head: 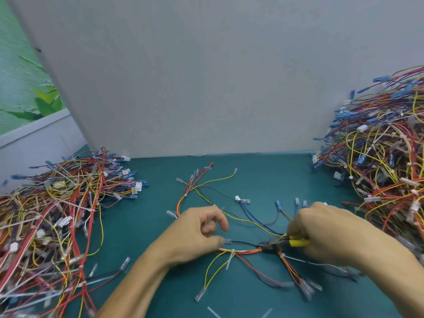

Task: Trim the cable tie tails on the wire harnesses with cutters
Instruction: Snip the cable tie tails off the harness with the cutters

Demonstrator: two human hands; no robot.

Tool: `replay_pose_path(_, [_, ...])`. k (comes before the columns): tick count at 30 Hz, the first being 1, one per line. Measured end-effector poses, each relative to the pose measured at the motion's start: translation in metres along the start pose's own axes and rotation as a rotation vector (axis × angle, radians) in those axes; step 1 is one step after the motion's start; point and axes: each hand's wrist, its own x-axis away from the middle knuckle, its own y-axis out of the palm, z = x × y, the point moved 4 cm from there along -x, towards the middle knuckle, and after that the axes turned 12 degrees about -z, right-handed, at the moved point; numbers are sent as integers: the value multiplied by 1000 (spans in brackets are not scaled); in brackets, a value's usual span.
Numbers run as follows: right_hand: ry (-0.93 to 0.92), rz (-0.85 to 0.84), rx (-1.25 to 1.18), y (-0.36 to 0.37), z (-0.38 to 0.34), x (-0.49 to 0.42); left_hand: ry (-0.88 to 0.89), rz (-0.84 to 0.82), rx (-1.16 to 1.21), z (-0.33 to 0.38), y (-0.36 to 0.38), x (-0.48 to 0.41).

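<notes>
Near the front edge of the surface (146,228), the harness (247,250) lies left to right; the left hand (197,235) pinches its wires, while the right hand (321,232) has its fingers curled round the cutters (273,244), nose pointing left.

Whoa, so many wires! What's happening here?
A person is trimming cable ties. The right hand grips yellow-handled cutters, their nose at a wire harness on the green table, while the left hand holds that harness. A white tie tail between the hands is not yet cut. A left pile and a right pile of harnesses lie alongside.
</notes>
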Motion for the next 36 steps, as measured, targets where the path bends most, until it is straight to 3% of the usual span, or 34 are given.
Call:
replay_pose_path(3, [-10, 12, 0, -4, -3, 3, -52, -102, -103, -2, 6, -1])
replay_pose_path(12, [-102, 50, -48, -8, -21, 10, -31, -119, -160, 1, 7, -2])
replay_pose_path(36, [-58, 85, 52, 0, -40, 1, -35, -45, -136, 5, 9, -6])
